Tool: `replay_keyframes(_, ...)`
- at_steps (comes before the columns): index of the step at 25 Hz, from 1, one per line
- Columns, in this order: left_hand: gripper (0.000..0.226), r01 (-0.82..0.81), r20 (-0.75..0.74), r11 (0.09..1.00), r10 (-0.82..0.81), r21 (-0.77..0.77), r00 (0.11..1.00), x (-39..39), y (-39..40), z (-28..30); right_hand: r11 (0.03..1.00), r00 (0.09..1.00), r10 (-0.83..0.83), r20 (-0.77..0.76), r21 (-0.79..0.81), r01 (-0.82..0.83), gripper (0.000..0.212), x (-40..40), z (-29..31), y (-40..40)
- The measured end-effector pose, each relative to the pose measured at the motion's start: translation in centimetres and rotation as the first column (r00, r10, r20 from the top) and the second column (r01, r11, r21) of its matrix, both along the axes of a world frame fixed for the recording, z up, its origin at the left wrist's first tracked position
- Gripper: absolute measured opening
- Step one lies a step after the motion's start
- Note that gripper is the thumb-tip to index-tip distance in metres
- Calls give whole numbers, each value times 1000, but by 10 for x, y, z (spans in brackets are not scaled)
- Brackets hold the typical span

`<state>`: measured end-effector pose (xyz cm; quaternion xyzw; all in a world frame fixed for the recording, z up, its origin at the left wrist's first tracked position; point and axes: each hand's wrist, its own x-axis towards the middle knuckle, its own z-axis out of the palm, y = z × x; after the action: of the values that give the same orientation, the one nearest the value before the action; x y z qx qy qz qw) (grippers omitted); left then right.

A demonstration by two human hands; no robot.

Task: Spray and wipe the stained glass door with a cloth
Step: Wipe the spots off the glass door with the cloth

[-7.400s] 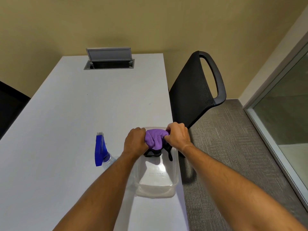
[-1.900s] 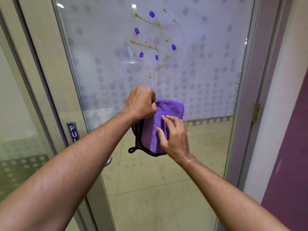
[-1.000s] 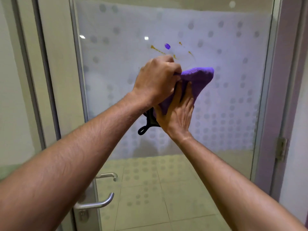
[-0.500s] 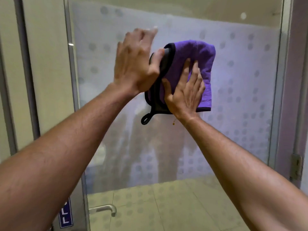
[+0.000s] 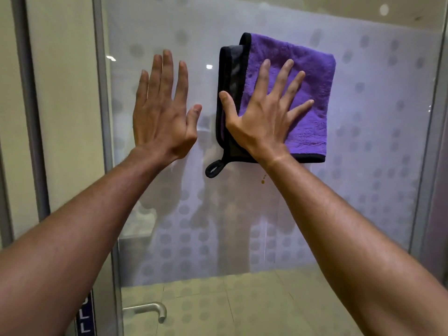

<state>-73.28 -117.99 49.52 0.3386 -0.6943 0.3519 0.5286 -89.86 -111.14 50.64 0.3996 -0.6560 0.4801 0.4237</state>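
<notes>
My right hand [image 5: 260, 112] lies flat on the purple cloth [image 5: 303, 93], all 5 fingers spread, pinning it against the frosted glass door [image 5: 363, 190] by palm pressure alone; nothing is curled around it. My left hand [image 5: 163, 110] is open too, fingers straight, beside the cloth on the bare glass. I cannot tell whether it presses the pane or only hovers close to it. The cloth is folded, its black-edged side toward my thumb, and its hanging loop [image 5: 214, 169] dangles free below.

Since I only press and do not grip, the cloth could slide out from under my palm and drop if I ease off or the glass is wet. A hard sideways stroke may unfold the loose layers and bunch them, so part of my bare palm meets the glass and leaves prints. 1 small brownish drip [image 5: 262, 180] shows just under the cloth's lower edge. I judge that wiping only where I am now would miss it, and a downward pass could smear it instead of lifting it. Leaning on both hands might also swing the door. The handle [image 5: 148, 310] sits far below, untouched.
</notes>
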Motion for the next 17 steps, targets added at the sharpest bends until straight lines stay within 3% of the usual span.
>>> replay_keyframes(3, 75, -22, -7, 999, 22, -23, 1000, -3, -1, -1, 999, 998, 22, -53, -23, -23, 78, -3, 6, -2)
replay_keyframes(8, 74, -35, -27, 999, 34, -38, 999, -4, -2, -2, 1000, 999, -7, -41, 17, 8, 102, 10, 10, -5)
replay_keyframes(12, 73, -31, -31, 997, 29, -64, 999, -5, -3, 0, 1000, 999, -22, -49, -20, 21, 74, 5, 15, -6)
replay_keyframes(17, 74, -40, -36, 997, 38, -65, 999, -6, -2, -1, 1000, 990, 11, -139, -9, -12, 59, -1, 17, -8)
